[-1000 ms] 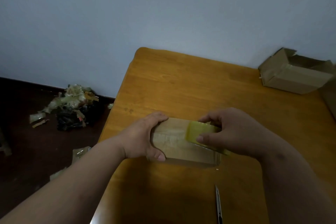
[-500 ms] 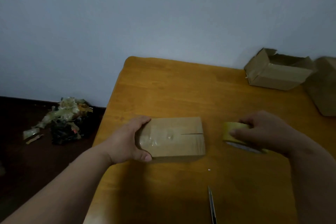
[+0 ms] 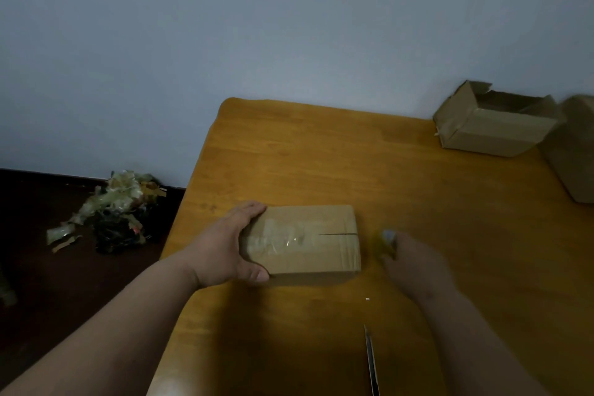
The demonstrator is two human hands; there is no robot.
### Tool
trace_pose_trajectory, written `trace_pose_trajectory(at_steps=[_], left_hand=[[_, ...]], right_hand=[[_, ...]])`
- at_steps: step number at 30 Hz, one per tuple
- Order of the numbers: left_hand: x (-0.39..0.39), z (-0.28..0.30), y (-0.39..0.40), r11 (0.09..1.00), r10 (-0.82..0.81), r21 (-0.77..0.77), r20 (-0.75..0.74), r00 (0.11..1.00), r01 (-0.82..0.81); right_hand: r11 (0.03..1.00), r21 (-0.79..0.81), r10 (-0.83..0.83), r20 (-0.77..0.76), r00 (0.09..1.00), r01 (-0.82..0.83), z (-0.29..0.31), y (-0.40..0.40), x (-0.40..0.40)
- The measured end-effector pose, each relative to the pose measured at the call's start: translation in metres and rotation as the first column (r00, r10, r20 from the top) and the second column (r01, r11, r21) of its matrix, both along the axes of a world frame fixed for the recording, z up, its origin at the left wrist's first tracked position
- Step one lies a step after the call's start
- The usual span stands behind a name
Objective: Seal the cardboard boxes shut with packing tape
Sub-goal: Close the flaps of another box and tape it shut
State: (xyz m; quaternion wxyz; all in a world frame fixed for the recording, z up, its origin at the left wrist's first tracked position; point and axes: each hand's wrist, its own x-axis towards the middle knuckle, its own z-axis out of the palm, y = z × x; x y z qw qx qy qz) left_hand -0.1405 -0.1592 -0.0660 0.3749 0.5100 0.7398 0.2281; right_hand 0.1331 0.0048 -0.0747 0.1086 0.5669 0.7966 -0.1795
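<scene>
Right hand (image 3: 414, 264), blurred, now nearer the box (image 3: 308, 243) with the tape roll (image 3: 384, 246).

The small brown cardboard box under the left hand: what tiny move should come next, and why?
Probably bring the yellowish tape roll in the right hand back over the small brown cardboard box and lay tape across its right end. The seam there shows an open slit, only the left part looks taped, and the left hand steadies it.

The frame held three cardboard boxes (image 3: 308, 243) (image 3: 491, 125) (image 3: 575, 151), two hands (image 3: 225, 251) (image 3: 414, 264), one tape roll (image 3: 385, 243), one knife (image 3: 371, 360), one table (image 3: 321, 164) and one scrap pile (image 3: 119, 209) at lower left.
</scene>
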Motion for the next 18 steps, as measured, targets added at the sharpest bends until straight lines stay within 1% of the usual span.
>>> trace_pose_trajectory(at_steps=[2,3,5,6,7,8,9,10,11,12,13,14,15,16,17,18], left_hand=[[0.0,0.0,0.0,1.0,0.008,-0.003,0.015,1.0,-0.007],[0.0,-0.001,0.001,1.0,0.01,-0.004,0.017,1.0,-0.01],[-0.001,-0.002,0.001,1.0,0.01,-0.007,0.014,1.0,-0.01],[-0.002,-0.003,0.001,1.0,0.01,-0.007,0.014,1.0,-0.01],[-0.002,-0.004,0.001,1.0,0.012,-0.007,0.016,1.0,-0.012],[-0.002,-0.005,0.0,1.0,0.014,-0.006,0.022,1.0,-0.014],[-0.002,-0.005,0.0,1.0,0.016,-0.007,0.028,0.999,-0.016],[-0.002,-0.005,0.0,1.0,0.018,-0.007,0.032,0.999,-0.018],[-0.003,-0.005,0.0,1.0,0.018,-0.005,0.03,0.999,-0.018],[-0.003,-0.006,0.0,1.0,0.015,-0.003,0.027,1.0,-0.015],[-0.003,-0.006,0.0,1.0,0.012,-0.002,0.028,1.0,-0.012],[-0.003,-0.006,0.0,1.0,0.011,-0.001,0.031,0.999,-0.011],[-0.003,-0.006,0.0,1.0,0.009,0.0,0.034,0.999,-0.009],[-0.002,-0.006,0.0,1.0,0.008,-0.001,0.034,0.999,-0.008],[-0.002,-0.007,0.0,1.0,0.005,-0.002,0.031,0.999,-0.005],[-0.003,-0.008,0.0,1.0,0.001,-0.003,0.029,1.0,-0.001]], right_hand=[[1.0,0.022,0.01,-0.011,1.0,-0.01,-0.03,-0.011,0.006],[0.999,0.025,0.026,0.019,0.999,-0.026,-0.043,-0.016,0.008],[0.997,-0.023,0.069,0.106,0.992,-0.067,-0.057,-0.023,0.009],[0.996,-0.041,0.08,0.108,0.991,-0.076,-0.059,-0.023,0.008],[0.999,-0.019,0.051,0.047,0.998,-0.051,-0.057,-0.022,0.007],[0.999,0.027,-0.029,-0.068,0.997,0.031,-0.052,-0.018,0.004],[0.985,0.103,-0.109,-0.227,0.968,0.135,-0.045,-0.013,0.002],[0.955,0.201,-0.129,-0.381,0.915,0.218,-0.034,-0.01,-0.004],[0.923,0.285,-0.082,-0.509,0.857,0.258,-0.021,-0.011,-0.014],[0.922,0.302,-0.015,-0.594,0.804,0.24,-0.005,-0.015,-0.027],[0.955,0.254,0.048,-0.642,0.765,0.154,0.011,-0.023,-0.043],[0.986,0.165,0.1,-0.644,0.759,0.01,0.026,-0.031,-0.059],[0.987,0.08,0.158,-0.601,0.783,-0.137,0.038,-0.039,-0.072],[0.967,0.021,0.226,-0.528,0.818,-0.253,0.044,-0.044,-0.082],[0.944,-0.011,0.288,-0.461,0.839,-0.33,0.047,-0.047,-0.09],[0.928,-0.043,0.319,-0.425,0.847,-0.371,0.048,-0.05,-0.096]])
